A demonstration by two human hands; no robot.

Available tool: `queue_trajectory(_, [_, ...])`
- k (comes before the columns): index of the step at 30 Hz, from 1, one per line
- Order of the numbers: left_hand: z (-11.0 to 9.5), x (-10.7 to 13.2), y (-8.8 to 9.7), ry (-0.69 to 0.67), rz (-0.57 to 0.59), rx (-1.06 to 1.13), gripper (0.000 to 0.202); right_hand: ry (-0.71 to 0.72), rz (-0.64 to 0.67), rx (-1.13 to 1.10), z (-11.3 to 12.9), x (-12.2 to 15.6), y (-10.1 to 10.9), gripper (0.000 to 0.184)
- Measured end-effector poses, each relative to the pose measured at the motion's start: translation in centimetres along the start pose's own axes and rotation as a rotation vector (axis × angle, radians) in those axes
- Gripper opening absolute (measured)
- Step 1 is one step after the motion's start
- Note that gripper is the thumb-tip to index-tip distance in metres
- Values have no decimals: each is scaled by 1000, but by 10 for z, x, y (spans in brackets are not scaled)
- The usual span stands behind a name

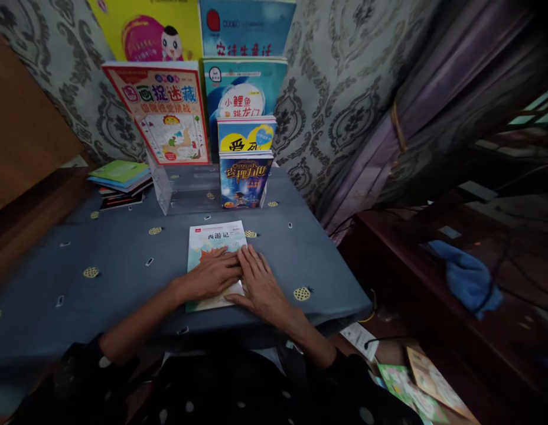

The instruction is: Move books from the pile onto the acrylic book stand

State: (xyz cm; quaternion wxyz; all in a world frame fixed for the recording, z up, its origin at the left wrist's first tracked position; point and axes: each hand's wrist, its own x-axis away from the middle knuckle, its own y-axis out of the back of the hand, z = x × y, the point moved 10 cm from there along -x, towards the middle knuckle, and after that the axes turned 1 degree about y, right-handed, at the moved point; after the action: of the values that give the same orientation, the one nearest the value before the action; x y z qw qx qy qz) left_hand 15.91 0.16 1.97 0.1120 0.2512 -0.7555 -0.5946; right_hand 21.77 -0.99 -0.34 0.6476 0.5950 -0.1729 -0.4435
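Observation:
A thin book with a pale blue and white cover (221,231) lies closed on the table near its front edge. Across the middle of its cover rests my left hand (214,273), fingers stretched out and pointing right. My right hand (258,283) lies flat over the book's right side, its fingers pointing away from me and touching the left fingertips. Neither hand grips anything. Both hands hide the lower part of the cover picture.
Behind the book a clear stand (189,198) holds several upright books, among them a red-bordered one (168,118) and a dark blue one (244,183). A stack of books (121,177) lies at the back left. To the right are a dark red cabinet (402,265) and a blue cloth (469,277).

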Motion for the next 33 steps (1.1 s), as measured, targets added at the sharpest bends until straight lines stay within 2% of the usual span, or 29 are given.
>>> queue_trajectory(7, [-21, 14, -2, -56, -18, 20, 24, 12, 58, -6, -1, 0, -7, 94])
queue_trajectory(10, [-24, 20, -4, -40, -28, 16, 28, 44, 60, 0, 3, 0, -6, 87])
queue_trajectory(14, [-25, 26, -7, -6, -28, -27, 38, 67, 50, 43, 5, 6, -5, 80])
queue_trajectory(18, [-23, 29, -9, 15, -42, -36, 42, 90, 35, 92, 6, 18, -8, 84])
queue_trajectory(24, [-19, 33, -14, 43, -82, -56, 38, 111, 32, 151, 12, 37, -8, 94])
queue_trajectory(33, [-18, 36, -10, 72, -146, -71, 37, 100, -48, 234, 21, 63, -6, 92])
